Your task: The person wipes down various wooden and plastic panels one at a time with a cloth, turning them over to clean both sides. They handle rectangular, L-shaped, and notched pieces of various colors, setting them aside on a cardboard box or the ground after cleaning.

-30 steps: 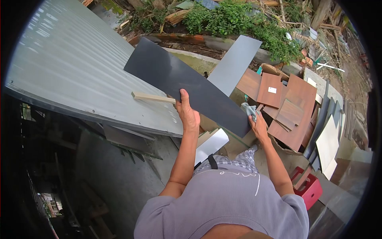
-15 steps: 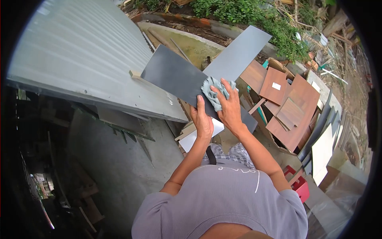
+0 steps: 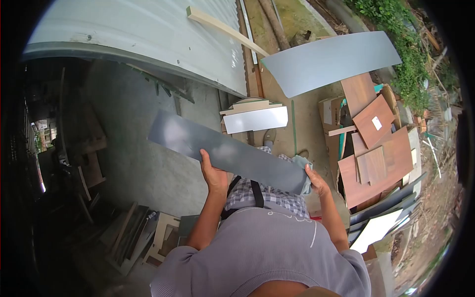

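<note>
A long dark grey board [image 3: 232,156] lies slantwise in front of my body, its far-left end raised over the concrete floor. My left hand [image 3: 214,175] grips its near long edge, with the thumb on the top face and the other fingers hidden beneath. At the board's right end, my right hand [image 3: 317,181] is closed on a crumpled pale blue-grey cloth [image 3: 302,162], which is wrapped against the end edge. The fingers under that end are partly hidden.
A lighter grey panel [image 3: 336,62] lies ahead, near a pale wooden strip [image 3: 227,30]. White and beige pieces [image 3: 257,120] are stacked before my feet. To the right stands a carton [image 3: 329,113] with brown wood boards [image 3: 376,168]. Corrugated metal sheeting [image 3: 138,29] is at upper left.
The board has come down and closer to my body. My right hand and the cloth have moved from its top face to its right end. My view has turned.
</note>
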Tool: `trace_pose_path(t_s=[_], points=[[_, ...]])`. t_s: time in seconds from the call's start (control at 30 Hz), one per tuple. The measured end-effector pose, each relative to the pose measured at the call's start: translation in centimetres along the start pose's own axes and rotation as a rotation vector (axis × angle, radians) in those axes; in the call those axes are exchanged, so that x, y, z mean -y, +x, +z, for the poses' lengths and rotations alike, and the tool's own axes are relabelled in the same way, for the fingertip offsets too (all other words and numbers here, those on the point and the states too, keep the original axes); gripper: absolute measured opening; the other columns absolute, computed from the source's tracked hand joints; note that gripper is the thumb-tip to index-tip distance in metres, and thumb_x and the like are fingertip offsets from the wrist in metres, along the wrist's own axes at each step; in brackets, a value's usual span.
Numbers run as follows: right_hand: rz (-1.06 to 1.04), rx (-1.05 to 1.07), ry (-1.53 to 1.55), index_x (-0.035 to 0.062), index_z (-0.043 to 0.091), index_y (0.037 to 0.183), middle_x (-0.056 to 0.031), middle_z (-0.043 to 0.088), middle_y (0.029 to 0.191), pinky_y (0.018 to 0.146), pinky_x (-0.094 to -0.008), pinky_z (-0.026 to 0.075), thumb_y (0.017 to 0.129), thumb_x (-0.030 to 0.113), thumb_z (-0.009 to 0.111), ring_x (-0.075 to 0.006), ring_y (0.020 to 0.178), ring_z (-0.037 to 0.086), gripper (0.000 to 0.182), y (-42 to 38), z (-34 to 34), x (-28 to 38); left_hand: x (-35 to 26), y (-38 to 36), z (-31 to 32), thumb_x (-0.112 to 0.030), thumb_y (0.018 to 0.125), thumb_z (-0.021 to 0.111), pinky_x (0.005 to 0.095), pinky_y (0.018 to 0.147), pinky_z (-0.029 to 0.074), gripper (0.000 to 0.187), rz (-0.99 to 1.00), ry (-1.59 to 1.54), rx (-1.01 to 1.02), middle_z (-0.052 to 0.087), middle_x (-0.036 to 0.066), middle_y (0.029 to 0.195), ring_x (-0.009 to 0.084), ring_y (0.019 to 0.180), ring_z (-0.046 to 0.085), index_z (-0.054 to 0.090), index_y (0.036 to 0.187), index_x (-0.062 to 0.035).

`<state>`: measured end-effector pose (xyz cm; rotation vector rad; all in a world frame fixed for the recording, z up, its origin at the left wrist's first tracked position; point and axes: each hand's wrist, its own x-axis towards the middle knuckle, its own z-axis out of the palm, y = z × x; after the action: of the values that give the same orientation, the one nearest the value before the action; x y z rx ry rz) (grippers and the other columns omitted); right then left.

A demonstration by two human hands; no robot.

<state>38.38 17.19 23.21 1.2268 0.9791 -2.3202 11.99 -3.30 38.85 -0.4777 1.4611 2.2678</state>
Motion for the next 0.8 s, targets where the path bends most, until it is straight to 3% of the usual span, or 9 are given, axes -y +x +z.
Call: trace_pose_path(t_s=[0.1,0.23,0.27,0.37,0.43,0.5,0.57,0.67,0.8], points=[[0.204,0.116,0.078,-0.0071,0.031,0.131,-0.0198,0.04,0.131,0.099,-0.0355,0.034,0.074,0.063,0.057,-0.0263,0.12,0.04,0.094,1.5,-1.4,-1.3,4.3,3.1,-5.4,-0.041,0.092,0.044,0.0374,0.09,0.042,0.048,-0.085,-0.057,-0.251,0.052,0.009,0.113,0.0223,0.106,0.051,0.043,0.12,-0.002],[0.269,0.014,0.076,-0.0048,0.03,0.132,-0.0195,0.039,0.132,0.102,-0.0361,0.032,0.07,0.061,0.063,-0.0271,0.122,0.039,0.096,5.7,-1.2,-1.8,10.6,8.8,-10.1,-0.043,0.091,0.043,0.0379,0.093,0.04,0.049,-0.272,-0.143,-0.403,0.051,0.009,0.118,0.0251,0.109,0.05,0.044,0.12,-0.0031],[0.262,-0.045,0.124,-0.0009,0.038,0.128,-0.0145,0.048,0.126,0.097,-0.036,0.038,0.079,0.057,0.056,-0.0239,0.115,0.047,0.078,8.1,-1.7,-2.5,13.2,10.9,-13.2,-0.042,0.09,0.046,0.0404,0.094,0.039,0.049,-0.306,-0.189,-0.371,0.051,0.008,0.121,0.0259,0.11,0.049,0.044,0.121,-0.0047],[0.124,-0.216,0.427,-0.001,0.038,0.129,-0.015,0.047,0.126,0.095,-0.0359,0.04,0.08,0.055,0.056,-0.0247,0.112,0.049,0.077,14.4,-3.5,-3.6,18.2,16.2,-16.0,-0.039,0.089,0.051,0.0437,0.095,0.039,0.047,-0.448,-0.16,-0.446,0.049,0.008,0.123,0.026,0.111,0.049,0.043,0.123,-0.0073],[0.057,-0.323,0.481,-0.0067,0.037,0.126,-0.0185,0.048,0.123,0.089,-0.0342,0.045,0.082,0.052,0.055,-0.0261,0.104,0.054,0.075,16.9,-4.1,-4.1,22.2,20.9,-17.6,-0.035,0.087,0.056,0.0503,0.095,0.038,0.047,-0.516,-0.143,-0.544,0.047,0.008,0.126,0.0271,0.112,0.048,0.042,0.124,-0.009],[0.13,-0.511,0.266,-0.0062,0.043,0.122,-0.018,0.053,0.116,0.086,-0.0339,0.046,0.084,0.05,0.054,-0.0247,0.101,0.056,0.069,17.7,-4.9,-5.6,27.1,25.5,-18.6,-0.032,0.087,0.056,0.056,0.095,0.036,0.049,-0.495,-0.022,-0.647,0.044,0.009,0.128,0.0289,0.115,0.045,0.04,0.126,-0.0089],[0.158,-0.508,-0.051,-0.0075,0.046,0.119,-0.0149,0.055,0.106,0.079,-0.0319,0.045,0.083,0.052,0.053,-0.0208,0.094,0.054,0.07,17.3,-5.6,-7.5,32.1,30.2,-18.7,-0.028,0.087,0.057,0.0591,0.093,0.037,0.051,-0.419,-0.018,-0.703,0.044,0.01,0.128,0.0309,0.115,0.045,0.037,0.128,-0.0069],[0.174,-0.496,-0.359,-0.0072,0.05,0.113,-0.0127,0.056,0.099,0.076,-0.0299,0.044,0.084,0.052,0.051,-0.0184,0.087,0.053,0.066,16.2,-6.3,-8.3,37.4,37.1,-16.4,-0.026,0.086,0.058,0.0568,0.082,0.046,0.054,-0.337,0.092,-0.88,0.046,0.013,0.125,0.0343,0.106,0.052,0.035,0.129,-0.003],[0.328,-0.539,-0.406,-0.0048,0.053,0.11,-0.0095,0.056,0.094,0.072,-0.0286,0.043,0.084,0.052,0.051,-0.015,0.082,0.051,0.063,15.9,-8.2,-9.2,42.8,44.6,-15.8,-0.027,0.085,0.059,0.0563,0.076,0.05,0.056,-0.287,0.181,-0.919,0.046,0.017,0.124,0.037,0.102,0.055,0.035,0.128,0.0001]])
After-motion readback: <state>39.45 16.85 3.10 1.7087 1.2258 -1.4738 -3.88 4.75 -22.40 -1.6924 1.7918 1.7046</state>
